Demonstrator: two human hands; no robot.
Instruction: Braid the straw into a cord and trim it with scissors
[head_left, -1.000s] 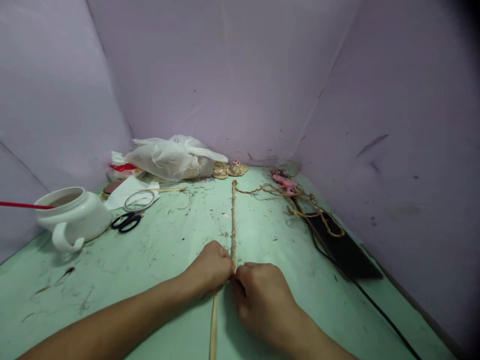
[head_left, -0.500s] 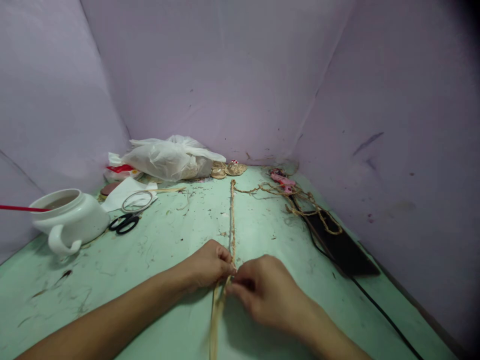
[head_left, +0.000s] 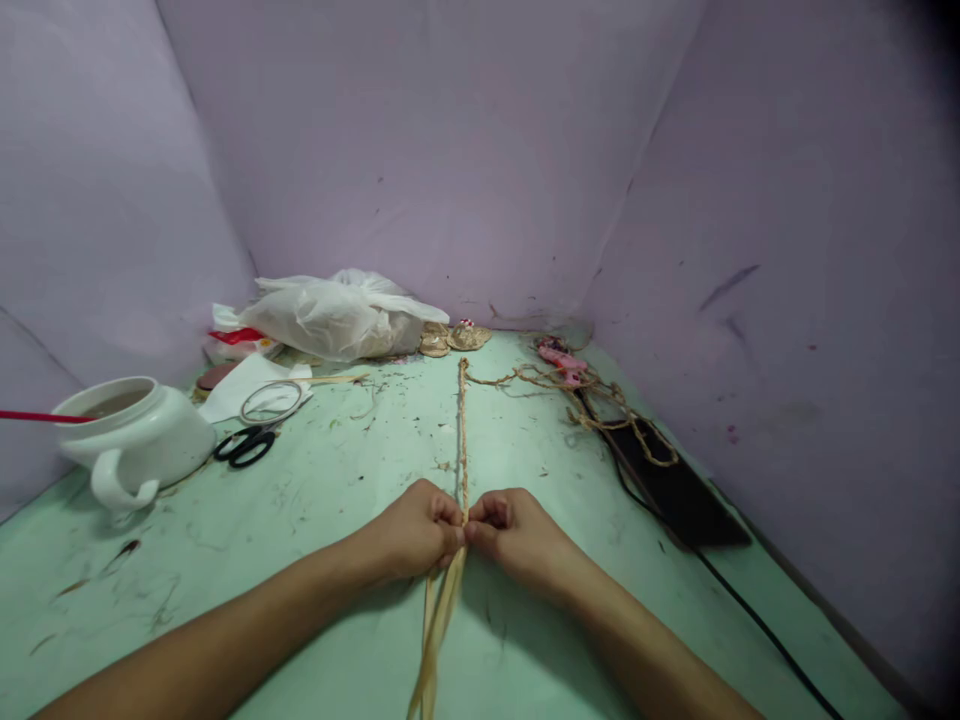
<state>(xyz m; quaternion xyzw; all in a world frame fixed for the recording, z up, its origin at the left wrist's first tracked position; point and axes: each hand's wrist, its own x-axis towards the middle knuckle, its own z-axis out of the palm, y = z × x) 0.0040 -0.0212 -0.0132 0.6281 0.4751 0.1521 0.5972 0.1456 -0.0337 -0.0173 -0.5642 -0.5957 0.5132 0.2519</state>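
Observation:
A thin tan braid (head_left: 463, 430) of plant fibre runs straight along the green table from its far end down to my fingers. My left hand (head_left: 424, 528) pinches its near end from the left side. Pressed close against it, my right hand (head_left: 510, 535) pinches the same spot from the right, thumb and forefinger together. Below both hands, loose flat fibre strips (head_left: 444, 620) hang toward the table's near edge. The exact crossing of the strips is hidden between my fingertips.
At left stand a white pot (head_left: 150, 430) with a red stick and black-handled scissors (head_left: 245, 447). A white plastic bag (head_left: 337, 315) lies at the back. To the right are a pink glue gun (head_left: 562, 360), tangled cord (head_left: 622, 410) and a dark flat panel (head_left: 675, 485) with a cable.
My right hand has moved slightly up and away from me, level with my left hand. The loose strips below have shifted and spread a little. My left hand stays nearly still.

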